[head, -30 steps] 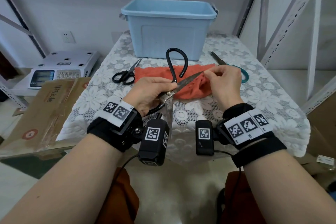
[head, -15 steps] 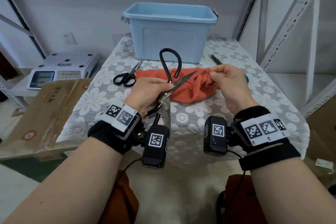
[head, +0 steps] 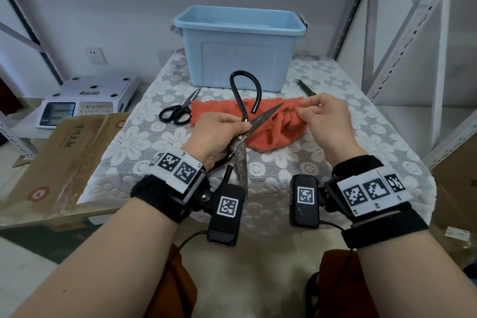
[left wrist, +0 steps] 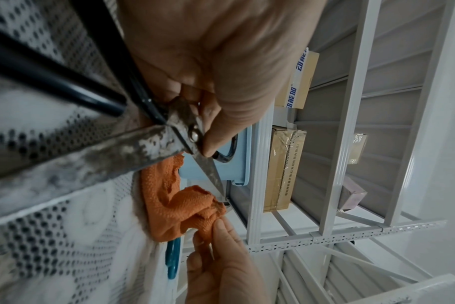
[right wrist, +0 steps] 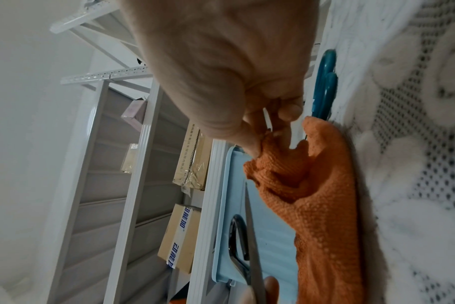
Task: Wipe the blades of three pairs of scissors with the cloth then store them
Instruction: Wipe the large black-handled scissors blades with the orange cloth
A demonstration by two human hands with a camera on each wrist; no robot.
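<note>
Left hand (head: 219,134) grips the large black-handled scissors (head: 242,134) at the pivot, above the lace-covered table (head: 361,142); blades spread wide, one pointing toward the right hand (head: 327,121), one toward the person. Right hand pinches the orange cloth (head: 278,129), lifting its edge.

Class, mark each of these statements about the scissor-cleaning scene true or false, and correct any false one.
1. The left hand holds the large black-handled scissors with the blades spread apart. True.
2. The right hand pinches the orange cloth. True.
3. The small black scissors lie inside the blue bin. False: they lie on the lace tablecloth, left of the cloth.
4. The cloth is wrapped around a blade. False: it is only pinched at one edge, beside the blade tip.
</note>
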